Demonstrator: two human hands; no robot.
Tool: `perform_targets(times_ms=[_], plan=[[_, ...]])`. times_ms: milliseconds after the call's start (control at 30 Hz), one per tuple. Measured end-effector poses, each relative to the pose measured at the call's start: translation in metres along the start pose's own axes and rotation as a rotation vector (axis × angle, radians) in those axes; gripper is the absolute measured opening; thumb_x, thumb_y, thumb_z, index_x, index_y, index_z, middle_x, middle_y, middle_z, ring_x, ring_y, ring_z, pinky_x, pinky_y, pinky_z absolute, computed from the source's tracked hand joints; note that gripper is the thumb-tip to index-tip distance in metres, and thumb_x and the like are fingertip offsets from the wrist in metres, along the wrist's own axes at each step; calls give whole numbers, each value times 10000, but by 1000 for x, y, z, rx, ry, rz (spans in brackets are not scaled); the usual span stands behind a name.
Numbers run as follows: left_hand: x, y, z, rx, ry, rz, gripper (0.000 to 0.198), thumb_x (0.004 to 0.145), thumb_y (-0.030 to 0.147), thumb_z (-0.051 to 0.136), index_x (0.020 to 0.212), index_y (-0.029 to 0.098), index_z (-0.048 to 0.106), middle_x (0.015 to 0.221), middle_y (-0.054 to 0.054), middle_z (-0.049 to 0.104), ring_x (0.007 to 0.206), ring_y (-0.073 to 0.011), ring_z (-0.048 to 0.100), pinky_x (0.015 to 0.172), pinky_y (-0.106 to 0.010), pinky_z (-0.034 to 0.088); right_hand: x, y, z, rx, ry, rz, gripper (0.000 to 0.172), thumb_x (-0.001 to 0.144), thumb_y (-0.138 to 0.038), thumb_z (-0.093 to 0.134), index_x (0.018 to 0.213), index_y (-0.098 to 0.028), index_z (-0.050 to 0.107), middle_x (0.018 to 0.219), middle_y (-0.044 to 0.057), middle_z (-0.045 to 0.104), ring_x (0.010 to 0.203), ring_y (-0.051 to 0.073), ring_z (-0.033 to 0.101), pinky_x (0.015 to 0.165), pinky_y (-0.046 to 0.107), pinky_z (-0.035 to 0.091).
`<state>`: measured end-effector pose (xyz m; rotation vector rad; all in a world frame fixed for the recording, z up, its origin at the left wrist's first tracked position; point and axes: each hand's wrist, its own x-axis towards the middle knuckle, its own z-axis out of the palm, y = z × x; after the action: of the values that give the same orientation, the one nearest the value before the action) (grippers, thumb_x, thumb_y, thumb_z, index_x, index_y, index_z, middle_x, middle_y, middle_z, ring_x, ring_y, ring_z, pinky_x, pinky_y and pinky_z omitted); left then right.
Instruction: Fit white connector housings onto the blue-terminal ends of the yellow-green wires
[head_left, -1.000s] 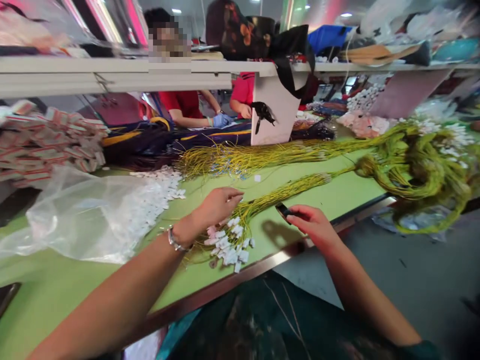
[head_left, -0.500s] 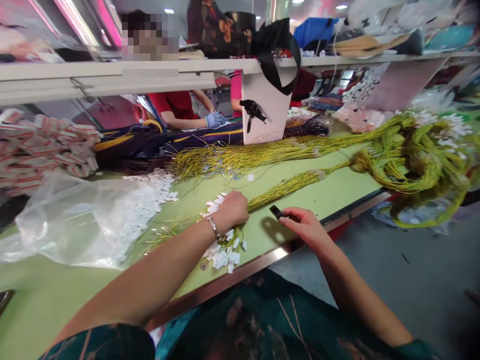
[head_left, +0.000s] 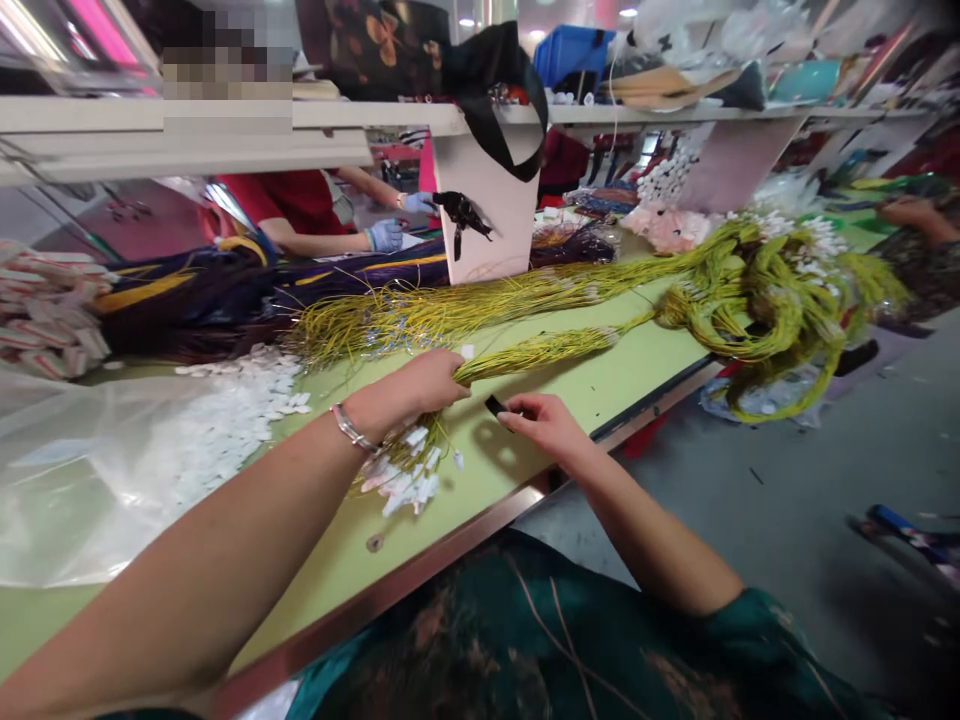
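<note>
My left hand is closed around a bundle of yellow-green wires, near its connector end. Below that hand, white plastic connectors on the wire ends hang over the green tabletop. Between the thumb and fingers of my right hand is a short strip of black tape, held just short of the bundle. The strip does not touch the wires. To the right, the bundle runs into a large coiled heap of the same wires.
A second wire bundle lies behind mine. Loose white connectors spill from a clear plastic bag at left. Across the table, under a white shelf, a person's gloved hand shows. The table's metal edge runs in front of me.
The view has swung right. My left hand has raised the wire bundle's connector end, and the connectors now dangle below it. My right hand still holds the tape strip.
</note>
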<state>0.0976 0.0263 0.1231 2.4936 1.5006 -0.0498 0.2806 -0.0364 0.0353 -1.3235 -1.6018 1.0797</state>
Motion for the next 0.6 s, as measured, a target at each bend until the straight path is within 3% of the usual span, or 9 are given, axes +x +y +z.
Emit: perform_targets(times_ms=[300,500,600], plan=[[-5,9,17,42,19,-87,208,637,258,574,774,159,696,715,-92,676,620,-204,595,545,-274,398,9,-9,20,-127,-31,-84,271,727,-401,619,718,-132,648,601,-11,537,545,88,400,517,227,288],[-7,5,26,117,105,-35,201,674,226,519,790,180,676,789,-103,679,711,-235,626,583,-289,419,3,-10,15,103,-43,-22,316,719,-451,629,713,-136,615,617,-7,539,541,80,400,512,219,301],[-10,4,30,163,123,-11,214,704,227,494,824,189,666,821,-95,685,758,-230,632,616,-284,430,-2,-10,12,290,-67,62,367,723,-507,625,693,-142,596,565,-27,503,469,56,327,445,210,229]])
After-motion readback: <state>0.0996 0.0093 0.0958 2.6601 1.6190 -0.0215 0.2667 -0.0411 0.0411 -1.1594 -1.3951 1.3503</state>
